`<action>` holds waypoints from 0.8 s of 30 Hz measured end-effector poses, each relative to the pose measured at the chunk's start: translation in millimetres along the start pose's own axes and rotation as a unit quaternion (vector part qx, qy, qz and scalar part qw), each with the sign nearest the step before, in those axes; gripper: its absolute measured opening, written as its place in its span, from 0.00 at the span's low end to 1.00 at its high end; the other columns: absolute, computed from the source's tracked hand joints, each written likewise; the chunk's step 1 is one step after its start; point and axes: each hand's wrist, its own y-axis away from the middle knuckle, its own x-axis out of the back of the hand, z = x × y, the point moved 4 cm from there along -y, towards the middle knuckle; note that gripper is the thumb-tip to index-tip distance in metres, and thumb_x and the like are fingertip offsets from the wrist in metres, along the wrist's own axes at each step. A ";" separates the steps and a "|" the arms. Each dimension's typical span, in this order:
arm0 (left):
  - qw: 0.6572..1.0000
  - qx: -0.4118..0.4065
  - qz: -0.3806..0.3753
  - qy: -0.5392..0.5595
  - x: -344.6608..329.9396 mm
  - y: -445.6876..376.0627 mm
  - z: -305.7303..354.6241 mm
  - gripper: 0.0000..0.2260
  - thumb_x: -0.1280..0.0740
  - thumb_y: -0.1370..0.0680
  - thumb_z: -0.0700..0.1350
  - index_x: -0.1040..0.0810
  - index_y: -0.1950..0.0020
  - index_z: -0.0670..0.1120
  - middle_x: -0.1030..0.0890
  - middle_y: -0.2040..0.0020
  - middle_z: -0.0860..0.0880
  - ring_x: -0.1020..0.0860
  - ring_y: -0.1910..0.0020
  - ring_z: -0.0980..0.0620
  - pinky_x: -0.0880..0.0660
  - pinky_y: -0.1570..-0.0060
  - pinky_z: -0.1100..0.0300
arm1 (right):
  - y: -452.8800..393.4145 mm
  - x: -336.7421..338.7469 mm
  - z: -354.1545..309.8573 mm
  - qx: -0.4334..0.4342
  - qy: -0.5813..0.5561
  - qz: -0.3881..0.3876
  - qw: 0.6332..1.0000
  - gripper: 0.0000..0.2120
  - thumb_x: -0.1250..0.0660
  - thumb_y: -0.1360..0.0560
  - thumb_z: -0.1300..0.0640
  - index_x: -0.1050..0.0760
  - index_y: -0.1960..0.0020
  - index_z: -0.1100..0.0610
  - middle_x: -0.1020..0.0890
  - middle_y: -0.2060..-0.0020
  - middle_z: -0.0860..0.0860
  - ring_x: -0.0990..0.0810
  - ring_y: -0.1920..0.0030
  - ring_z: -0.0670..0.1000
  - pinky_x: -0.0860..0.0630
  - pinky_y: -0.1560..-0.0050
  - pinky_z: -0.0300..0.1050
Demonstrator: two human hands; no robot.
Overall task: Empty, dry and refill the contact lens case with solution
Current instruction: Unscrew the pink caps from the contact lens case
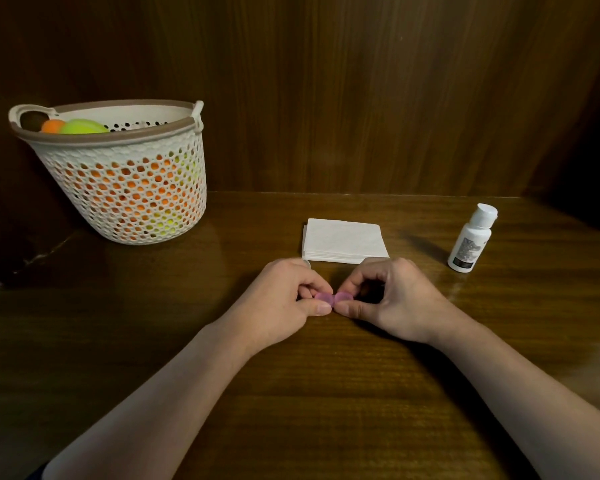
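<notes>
Surface: a dark brown wooden table (326, 393) with a glossy grain, closed in at the back and sides by dark wood panelling (361, 98).
Forearms: two bare forearms reach in from the near edge and meet at the middle of the table.
Left hand: the left hand (278, 306) has its fingers curled, with thumb and forefinger pinching the left cup of the lens case.
Right hand: the right hand (392, 303) is curled in the same way, its thumb and forefinger pinching the right cup; the other fingers arch over a dark gap beneath the palm.
Lens case: the contact lens case (333, 298) is small and purple, two round cups side by side, held between both hands just above or on the table; which of the two cannot be told. Whether its caps are on cannot be told either.
White edge: a small pale round rim (307, 263) peeks out behind the left hand's knuckles; what it is cannot be made out.
Tissues: a folded stack of white tissues (343, 240) lies flat just beyond the hands.
Bottle: a small white solution bottle (471, 239) stands upright to the right of the tissues, cap on, dark print on its label.
Basket: a white perforated plastic basket (125, 202) with a brown rim sits far left at the back, holding orange and yellow-green balls (80, 127).
</notes>
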 end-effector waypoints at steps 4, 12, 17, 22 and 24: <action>1.000 -0.005 -0.007 0.000 0.8 -0.3 1.0 0.10 0.21 0.24 0.44 0.12 0.47 0.59 0.19 0.52 0.59 0.20 0.54 0.61 0.20 0.56 0.65 | 0.6 0.9 -0.6 0.024 0.000 -0.009 1.000 0.05 0.18 0.27 0.48 0.13 0.54 0.44 0.13 0.55 0.38 0.17 0.50 0.38 0.24 0.48 0.34; 1.000 -0.002 -0.025 0.008 5.3 0.0 0.3 0.11 0.21 0.23 0.44 0.12 0.44 0.58 0.17 0.53 0.58 0.19 0.55 0.67 0.24 0.62 0.73 | 3.6 -1.1 -0.2 0.056 0.028 -0.019 0.998 0.09 0.21 0.24 0.47 0.12 0.44 0.42 0.14 0.50 0.35 0.18 0.45 0.35 0.25 0.47 0.26; 1.000 0.003 -0.026 0.004 6.0 -0.1 0.6 0.11 0.21 0.23 0.45 0.12 0.45 0.59 0.16 0.54 0.58 0.19 0.55 0.67 0.24 0.62 0.73 | 2.4 -4.2 2.2 0.022 0.018 0.026 0.999 0.16 0.18 0.30 0.39 0.18 0.45 0.39 0.15 0.54 0.29 0.18 0.49 0.32 0.27 0.55 0.22; 1.000 0.005 -0.028 0.001 7.2 0.2 0.6 0.11 0.21 0.23 0.45 0.12 0.44 0.58 0.15 0.53 0.58 0.19 0.54 0.66 0.23 0.60 0.72 | 1.8 -4.6 3.0 0.010 -0.030 0.011 0.999 0.14 0.17 0.28 0.49 0.17 0.46 0.41 0.12 0.53 0.34 0.15 0.50 0.36 0.21 0.49 0.33; 1.000 0.003 -0.027 0.002 7.1 0.4 1.0 0.11 0.21 0.24 0.45 0.12 0.44 0.58 0.15 0.53 0.58 0.19 0.53 0.64 0.22 0.59 0.71 | 2.9 -2.8 1.7 0.016 -0.024 -0.003 1.000 0.13 0.18 0.27 0.49 0.16 0.45 0.41 0.13 0.52 0.34 0.15 0.48 0.37 0.20 0.47 0.32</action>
